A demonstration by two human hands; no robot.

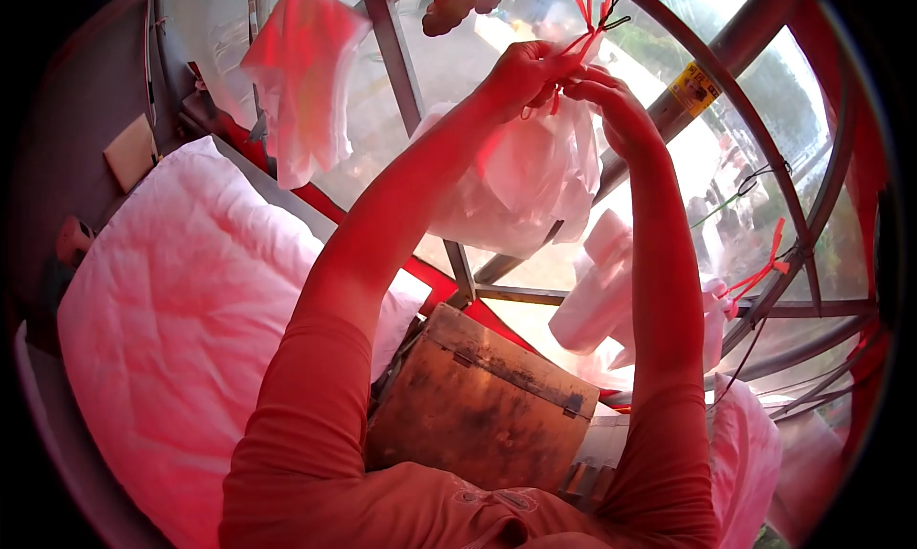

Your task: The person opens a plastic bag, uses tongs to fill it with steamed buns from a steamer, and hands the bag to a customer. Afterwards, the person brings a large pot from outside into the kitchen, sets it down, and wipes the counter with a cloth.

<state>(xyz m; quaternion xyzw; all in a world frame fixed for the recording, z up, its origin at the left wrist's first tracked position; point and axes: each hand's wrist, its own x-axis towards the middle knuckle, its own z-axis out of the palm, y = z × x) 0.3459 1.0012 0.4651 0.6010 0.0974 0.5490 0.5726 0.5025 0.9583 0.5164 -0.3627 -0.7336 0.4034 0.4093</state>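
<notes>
Both bare arms reach up toward a dark metal frame, and the two hands meet just above a hanging bunch of crumpled, translucent white plastic bags [521, 186]. The left hand [525, 73] has its fingers drawn in narrow, pinching a thin red plastic strip [584, 12] whose loose ends stick up above the hands. The right hand [616, 107] is just beside it, fingers bent and close to the left ones at the same strip; what exactly they grip cannot be told, as the fingertips overlap. The bags hang directly below both hands, in front of clear sheeting.

To the left hangs a second bunch of thin white plastic bags [310, 86], well apart from the hands. Beside the right forearm is a white plastic roll [594, 296], partly hidden behind the arm. Another red plastic tie [764, 267] is knotted to the frame farther right. A yellow printed label [694, 88] sits on a thick tilted bar. Below the arms are a worn brown hinged box [482, 401] and, left of it, a large white quilted cushion [191, 329].
</notes>
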